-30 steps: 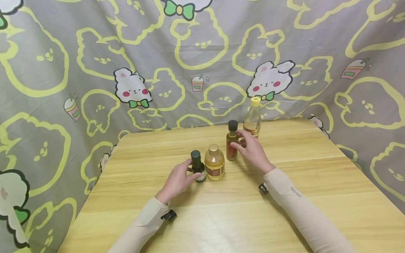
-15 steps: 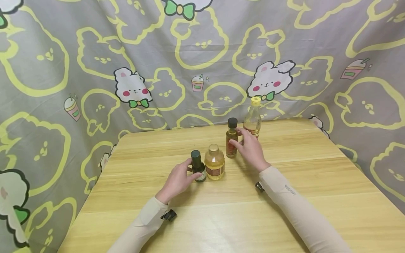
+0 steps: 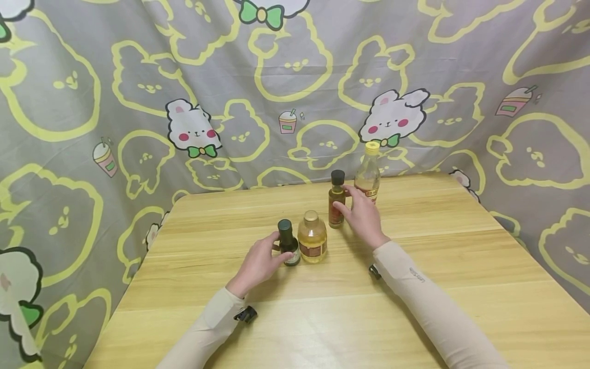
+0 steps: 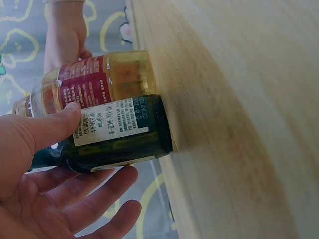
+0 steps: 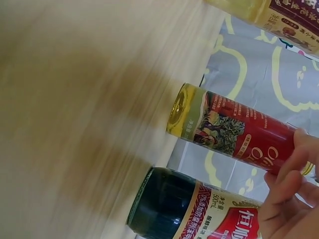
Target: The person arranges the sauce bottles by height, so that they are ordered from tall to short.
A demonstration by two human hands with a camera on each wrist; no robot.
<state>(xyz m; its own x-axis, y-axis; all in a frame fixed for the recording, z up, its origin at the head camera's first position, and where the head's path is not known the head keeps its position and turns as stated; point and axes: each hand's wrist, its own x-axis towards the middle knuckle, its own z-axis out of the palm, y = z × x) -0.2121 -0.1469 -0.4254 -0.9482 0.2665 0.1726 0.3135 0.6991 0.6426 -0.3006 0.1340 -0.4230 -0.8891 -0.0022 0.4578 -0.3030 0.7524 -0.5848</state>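
Observation:
My left hand (image 3: 260, 262) holds a small dark green bottle (image 4: 119, 129) with a white label, thumb on its front and fingers round the far side. Right beside that bottle stands a squat clear bottle (image 3: 312, 238) of yellow liquid with a maroon label. Farther back, my right hand (image 3: 365, 215) pinches a slim olive oil bottle (image 5: 234, 127) with a red label and a black cap (image 3: 338, 177) between thumb and fingers. The slim bottle is upright, its base close to the tabletop in the right wrist view.
A taller bottle (image 3: 367, 177) with a yellow cap stands behind my right hand, partly hidden by it. The wooden table (image 3: 221, 220) ends at the back against a grey patterned curtain (image 3: 295, 77).
My right hand has moved a little away and to the left, and the olive oil bottle has shifted back with it. The left hand and its bottle have stayed where they were.

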